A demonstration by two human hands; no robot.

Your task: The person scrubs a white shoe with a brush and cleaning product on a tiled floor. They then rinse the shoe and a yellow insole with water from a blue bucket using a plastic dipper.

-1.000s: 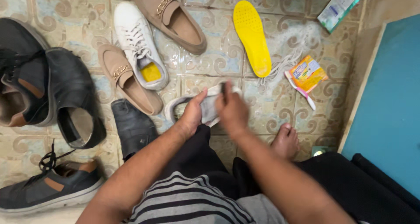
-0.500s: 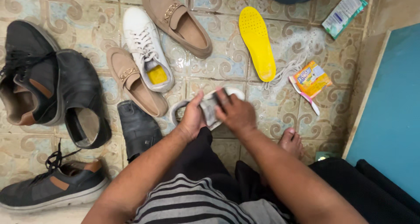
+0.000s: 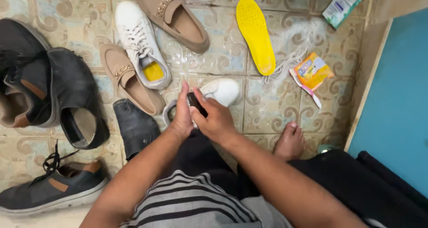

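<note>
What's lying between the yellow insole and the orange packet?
In the head view, a loose bundle of white laces lies on the tiles between the yellow insole and the orange packet.

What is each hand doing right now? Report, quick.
Left hand: closed on the white sneaker, steadying it.
Right hand: closed on a small dark brush, pressed against the sneaker.

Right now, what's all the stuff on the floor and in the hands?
White sneaker: one, held in both hands, centre.
Second white sneaker: one, yellow inside, upper left.
Tan loafers: two, by it.
Dark shoes: several, left.
Yellow insole: one, top.
White laces: a loose pile beside it.
Orange packet: one, right.
Toothbrush: one, under the packet.
Green packet: one, top right.
Left hand, right hand, bare foot.
</note>
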